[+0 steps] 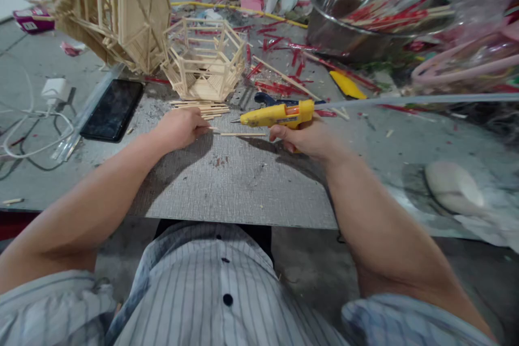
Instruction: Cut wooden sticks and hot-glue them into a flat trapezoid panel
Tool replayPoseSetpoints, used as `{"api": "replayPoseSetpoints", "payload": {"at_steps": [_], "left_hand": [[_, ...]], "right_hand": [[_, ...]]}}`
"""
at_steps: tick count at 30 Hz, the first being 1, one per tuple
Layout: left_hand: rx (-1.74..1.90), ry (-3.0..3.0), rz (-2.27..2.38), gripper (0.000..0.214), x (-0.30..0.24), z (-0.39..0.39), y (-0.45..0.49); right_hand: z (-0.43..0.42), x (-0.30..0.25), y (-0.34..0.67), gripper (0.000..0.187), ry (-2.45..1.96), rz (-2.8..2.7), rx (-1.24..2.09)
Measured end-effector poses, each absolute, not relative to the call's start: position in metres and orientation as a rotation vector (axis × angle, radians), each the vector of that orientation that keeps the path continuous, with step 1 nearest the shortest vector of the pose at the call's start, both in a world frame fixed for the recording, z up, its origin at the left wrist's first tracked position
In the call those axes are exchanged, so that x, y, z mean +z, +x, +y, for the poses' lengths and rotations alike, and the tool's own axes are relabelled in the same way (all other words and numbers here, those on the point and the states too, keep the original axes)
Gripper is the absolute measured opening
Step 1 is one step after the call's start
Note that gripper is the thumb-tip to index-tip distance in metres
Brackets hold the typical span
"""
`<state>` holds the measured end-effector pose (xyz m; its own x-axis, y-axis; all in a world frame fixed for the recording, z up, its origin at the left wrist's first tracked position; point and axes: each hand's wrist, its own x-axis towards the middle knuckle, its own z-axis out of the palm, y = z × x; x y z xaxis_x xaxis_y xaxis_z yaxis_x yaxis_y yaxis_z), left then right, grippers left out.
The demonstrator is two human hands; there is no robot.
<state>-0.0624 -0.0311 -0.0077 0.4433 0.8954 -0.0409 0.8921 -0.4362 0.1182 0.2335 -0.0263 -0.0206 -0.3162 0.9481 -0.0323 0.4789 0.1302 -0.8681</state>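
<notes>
In my right hand (304, 138) is a yellow hot glue gun (279, 114), its metal nozzle pointing left. A long glue stick (389, 100) runs out of its back to the right. My left hand (184, 128) is closed, thumb and fingers pinching the end of a thin wooden stick (213, 128). Just right of that pinch, another wooden stick (243, 134) lies flat on the grey board (235, 189). Beyond my left hand are several loose sticks (211, 109), and behind them stands an open many-sided frame of glued sticks (203, 65).
A larger stick-built lantern shape (117, 11) stands back left, near a black phone (112, 110) and a white charger (55, 91). A metal basin (336, 32) with red-tipped sticks stands back right. Red scraps litter the middle; a white rounded object (452, 186) sits at right.
</notes>
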Motion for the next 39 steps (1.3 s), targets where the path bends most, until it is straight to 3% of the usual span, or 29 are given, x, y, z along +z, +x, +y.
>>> {"api": "replayPoseSetpoints", "payload": {"at_steps": [13,27,39], "left_hand": [[0.141,2.566,1.494,0.029,-0.012,-0.027,-0.064],[0.083,2.516,1.507,0.026,-0.01,-0.024,-0.064],[0.106,2.492,1.511,0.027,-0.011,-0.024,-0.064]], "right_hand": [[-0.025,-0.042,0.23,0.055,-1.262,-1.839,1.092],[-0.022,-0.03,0.227,0.032,-1.379,-1.572,1.406],[-0.033,-0.023,0.226,0.051,-1.173,-1.534,1.817]]}}
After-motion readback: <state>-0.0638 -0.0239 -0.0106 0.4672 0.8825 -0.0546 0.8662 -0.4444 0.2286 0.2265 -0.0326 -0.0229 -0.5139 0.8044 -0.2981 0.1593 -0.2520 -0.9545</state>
